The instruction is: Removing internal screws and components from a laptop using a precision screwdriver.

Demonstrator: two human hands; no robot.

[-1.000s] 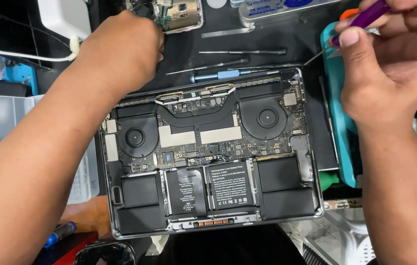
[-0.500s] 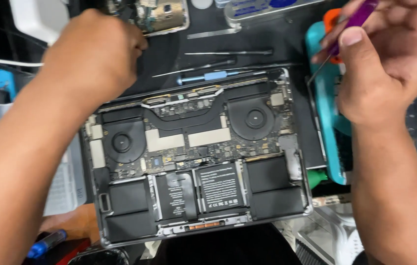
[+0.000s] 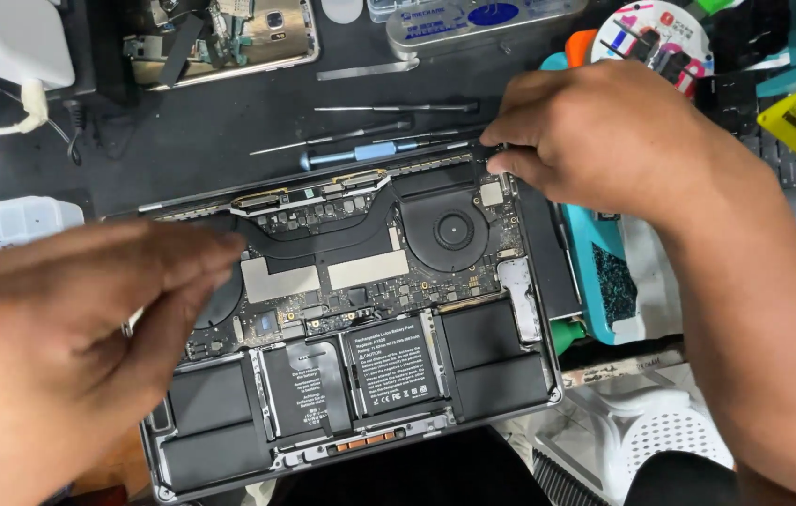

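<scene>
Here, the opened laptop [image 3: 351, 328] is being worked at its far right corner, where a small dark part [image 3: 489, 153] is being pinched between right hand [image 3: 604, 131] fingers; left hand [image 3: 70, 328] fingers are being held loosely together over the near-left side.

A blue-handled screwdriver [image 3: 361, 153] is laid on the dark mat [image 3: 192, 141] beside thin metal tools [image 3: 396, 109]; an opened phone [image 3: 220, 37] is placed at the far edge; a white charger [image 3: 9, 37] is seen far left; a teal tray [image 3: 604, 272] is set at the right.
</scene>
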